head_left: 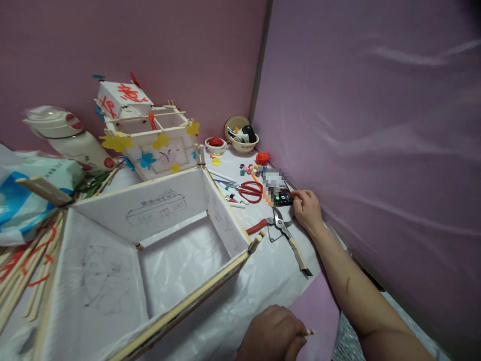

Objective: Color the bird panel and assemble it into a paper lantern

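My right hand (pixel 307 208) reaches along the right side of the table, its fingers curled at the edge of a phone (pixel 282 198) with a lit screen. At the bottom, my left hand (pixel 276 333) is closed around a thin wooden stick (pixel 310 332); only the stick's tip shows. Beside my left hand stands a large open box frame (pixel 169 205) of wooden sticks with white fabric walls, with line drawings of a building and other shapes. Pruning shears (pixel 280 220) lie open just below the phone.
Red-handled scissors (pixel 251 191), markers (pixel 231 193) and an orange yarn ball (pixel 262 158) lie near the phone. Behind are bowls (pixel 244 146), a decorated lantern frame (pixel 161 150) and a white bottle (pixel 75 140). Loose sticks (pixel 37 271) lie left; a pink curtain (pixel 376 125) hangs right.
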